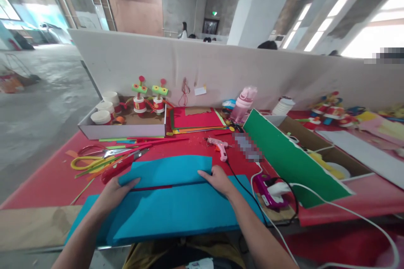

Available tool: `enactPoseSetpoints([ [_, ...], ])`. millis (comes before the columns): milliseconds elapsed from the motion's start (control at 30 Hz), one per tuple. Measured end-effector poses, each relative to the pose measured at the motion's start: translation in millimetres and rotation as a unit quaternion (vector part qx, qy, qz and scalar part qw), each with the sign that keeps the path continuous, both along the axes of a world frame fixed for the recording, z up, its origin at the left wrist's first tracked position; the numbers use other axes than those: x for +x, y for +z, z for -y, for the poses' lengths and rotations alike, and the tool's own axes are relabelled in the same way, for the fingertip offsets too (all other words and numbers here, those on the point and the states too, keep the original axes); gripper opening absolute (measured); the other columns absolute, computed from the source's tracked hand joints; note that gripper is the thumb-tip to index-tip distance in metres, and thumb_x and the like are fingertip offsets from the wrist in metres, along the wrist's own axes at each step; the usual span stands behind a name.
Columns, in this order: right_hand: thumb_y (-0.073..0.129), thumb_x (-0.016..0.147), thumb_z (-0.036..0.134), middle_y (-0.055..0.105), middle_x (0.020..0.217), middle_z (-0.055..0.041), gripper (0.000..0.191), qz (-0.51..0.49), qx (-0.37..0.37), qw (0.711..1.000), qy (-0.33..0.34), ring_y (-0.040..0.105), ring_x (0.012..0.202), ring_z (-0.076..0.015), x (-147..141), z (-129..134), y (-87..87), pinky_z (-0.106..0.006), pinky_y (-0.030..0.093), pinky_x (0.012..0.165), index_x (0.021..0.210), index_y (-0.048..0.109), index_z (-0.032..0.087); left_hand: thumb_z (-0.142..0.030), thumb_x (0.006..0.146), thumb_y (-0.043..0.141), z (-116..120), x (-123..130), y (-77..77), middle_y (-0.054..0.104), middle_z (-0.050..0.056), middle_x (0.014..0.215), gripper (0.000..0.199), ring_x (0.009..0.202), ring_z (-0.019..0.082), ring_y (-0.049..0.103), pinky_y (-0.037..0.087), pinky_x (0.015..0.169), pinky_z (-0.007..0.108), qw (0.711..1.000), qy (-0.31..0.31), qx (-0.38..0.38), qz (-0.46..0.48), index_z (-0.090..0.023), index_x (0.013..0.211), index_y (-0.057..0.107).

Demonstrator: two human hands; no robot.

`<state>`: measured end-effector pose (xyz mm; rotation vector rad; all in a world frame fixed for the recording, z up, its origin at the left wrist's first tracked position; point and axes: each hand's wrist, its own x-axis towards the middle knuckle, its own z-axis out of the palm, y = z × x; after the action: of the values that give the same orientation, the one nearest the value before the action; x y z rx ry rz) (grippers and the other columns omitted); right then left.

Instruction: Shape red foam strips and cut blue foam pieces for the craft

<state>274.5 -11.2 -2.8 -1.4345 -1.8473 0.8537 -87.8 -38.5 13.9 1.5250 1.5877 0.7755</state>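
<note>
A long blue sheet with a fold along it is held by both ends. My left hand pinches its left end, thumb on top and fingers hidden below. My right hand grips its right end in the same way. Under it lies a larger blue sheet, spread along the front edge of the table. A pink hot glue gun rests just beyond the sheets, its cable running down to the right. Red-handled cutters and scissors with yellow and red handles lie beyond my left hand.
A white box with paper cups and two cup figures stands back left. Coloured paper, a pink bottle and a green board line the back and right. A purple power strip trails white cables. A white partition stands behind.
</note>
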Motion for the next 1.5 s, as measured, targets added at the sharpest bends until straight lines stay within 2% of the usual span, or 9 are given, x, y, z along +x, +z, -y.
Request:
enactPoseSetpoints([
  [233,0.057,0.078,0.055,0.052,0.048,-0.002,0.045,0.047,0.067,0.992,-0.101,0.052,0.051,-0.0181,-3,-18,-0.6,-0.028,0.039,0.049,0.051,0.053,0.02,-0.054,0.077,0.06,-22,16,3.3,0.073,0.005,0.094,0.042,0.09,0.027,0.065,0.05,0.083,0.036,0.992,0.071,0.098,0.023,-0.017,0.094,0.069],
  [467,0.051,0.088,0.044,0.071,0.087,-0.0076,0.034,-0.105,0.261,0.949,-0.141,0.064,0.09,-0.0248,-11,-40,79.2,-0.037,0.049,0.085,0.096,0.069,0.017,-0.051,0.084,0.052,-38,50,75.0,0.07,0.002,0.098,0.039,0.096,0.024,0.062,0.048,0.089,0.036,0.923,0.203,0.327,0.017,-0.02,0.104,0.066],
  [600,0.056,0.086,0.039,0.071,0.094,-0.0083,0.026,-0.119,0.266,0.954,-0.07,0.063,0.1,-0.0259,-2,-34,77.8,-0.04,0.045,0.095,0.096,0.07,0.02,-0.048,0.083,0.056,-33,41,73.2,0.068,0.005,0.11,0.033,0.11,0.027,0.058,0.043,0.1,0.042,0.938,0.051,0.341,0.032,-0.023,0.099,0.07],
  [733,0.056,0.084,0.03,0.07,0.104,-0.0083,0.017,-0.097,0.203,0.971,0.086,0.061,0.106,-0.024,12,-34,34.8,-0.043,0.039,0.103,0.087,0.07,0.02,-0.054,0.078,0.059,-38,15,28.1,0.069,0.012,0.111,0.039,0.12,0.032,0.053,0.041,0.102,0.047,0.944,-0.19,0.271,0.006,-0.022,0.096,0.074],
  [800,0.058,0.08,0.024,0.071,0.102,-0.008,0.014,-0.052,0.151,0.977,0.141,0.064,0.101,-0.0232,19,-34,15.4,-0.045,0.037,0.103,0.087,0.07,0.02,-0.049,0.08,0.058,-43,1,10.3,0.068,0.013,0.115,0.035,0.121,0.031,0.053,0.042,0.102,0.046,0.942,-0.239,0.23,-0.053,-0.023,0.097,0.074],
  [1000,0.058,0.078,0.016,0.07,0.103,-0.0075,0.022,0.019,0.093,0.984,0.15,0.063,0.101,-0.0222,27,-31,1.1,-0.042,0.042,0.099,0.095,0.07,0.019,-0.027,0.09,0.038,-36,11,21.2,0.065,0.006,0.122,0.037,0.121,0.025,0.053,0.039,0.105,0.043,0.926,-0.244,0.22,-0.187,-0.027,0.111,0.069],
  [1133,0.053,0.084,0.021,0.07,0.101,-0.0058,0.02,0.016,0.066,0.99,0.127,0.064,0.095,-0.0208,24,-31,8.8,-0.039,0.048,0.09,0.094,0.069,0.02,-0.043,0.075,0.065,-21,64,24.8,0.048,0.009,0.142,0.075,0.127,0.031,0.046,0.04,0.103,0.044,0.898,-0.313,0.196,-0.24,-0.027,0.143,0.038],
  [1367,0.068,0.074,0.028,0.063,0.121,-0.0074,0.048,0.022,0.025,0.988,0.152,0.059,0.111,-0.0214,33,-28,33.2,-0.037,0.045,0.095,0.121,0.058,0.022,-0.009,0.078,0.042,-37,84,20.3,0.07,0.013,0.102,0.041,0.094,0.026,0.065,0.048,0.081,0.035,0.881,-0.283,0.149,-0.349,-0.021,0.11,0.065],
  [1500,0.058,0.081,0.044,0.066,0.081,-0.0021,0.027,-0.008,0.01,0.995,0.101,0.061,0.08,-0.019,20,-43,24.0,-0.03,0.048,0.073,0.081,0.065,0.017,-0.028,0.084,0.045,-63,63,38.4,0.07,0.012,0.105,0.034,0.098,0.028,0.064,0.047,0.084,0.035,0.893,-0.32,0.12,-0.293,-0.021,0.109,0.067],
])
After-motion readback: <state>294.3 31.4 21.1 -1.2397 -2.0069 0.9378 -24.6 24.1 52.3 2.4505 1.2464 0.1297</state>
